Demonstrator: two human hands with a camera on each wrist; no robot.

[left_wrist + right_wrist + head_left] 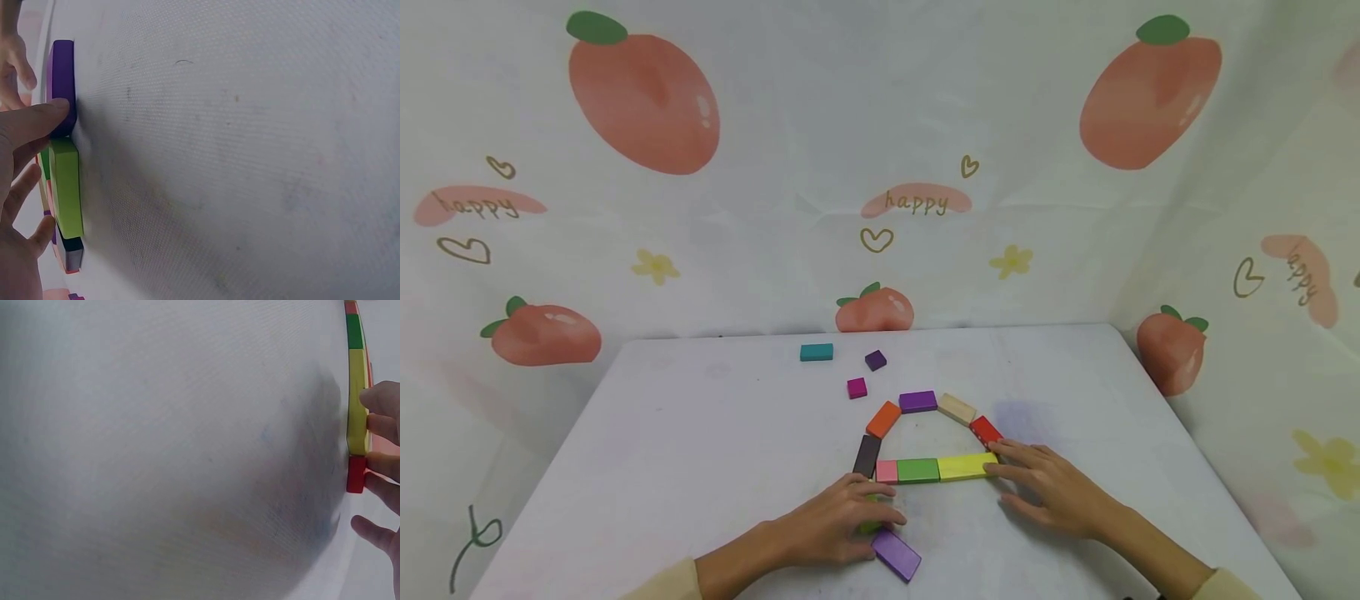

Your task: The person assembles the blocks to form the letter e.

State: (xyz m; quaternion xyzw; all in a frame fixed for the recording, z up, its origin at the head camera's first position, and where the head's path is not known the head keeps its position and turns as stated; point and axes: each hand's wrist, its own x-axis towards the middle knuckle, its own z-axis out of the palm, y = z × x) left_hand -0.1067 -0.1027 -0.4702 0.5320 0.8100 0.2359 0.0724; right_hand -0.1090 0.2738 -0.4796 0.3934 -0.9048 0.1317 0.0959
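Coloured blocks form an arch on the white table, with a row of pink [887, 472], green [918, 471] and yellow [966, 467] blocks across its base. My left hand [842, 521] lies over a lime green block [67, 187] below the black block [867, 457], partly hiding it. In the left wrist view its thumb rests on a light purple block [897, 556], which slants down to the right from the lime one. My right hand [1060, 492] spreads its fingers at the red block [985, 431] and the yellow block's right end.
Orange [883, 419], dark purple [917, 402] and plain wooden [957, 408] blocks make the arch's top. Behind it lie a magenta cube [857, 388], a dark violet cube [876, 360] and a teal block [816, 352]. A peach-printed cloth [790, 150] hangs behind the table.
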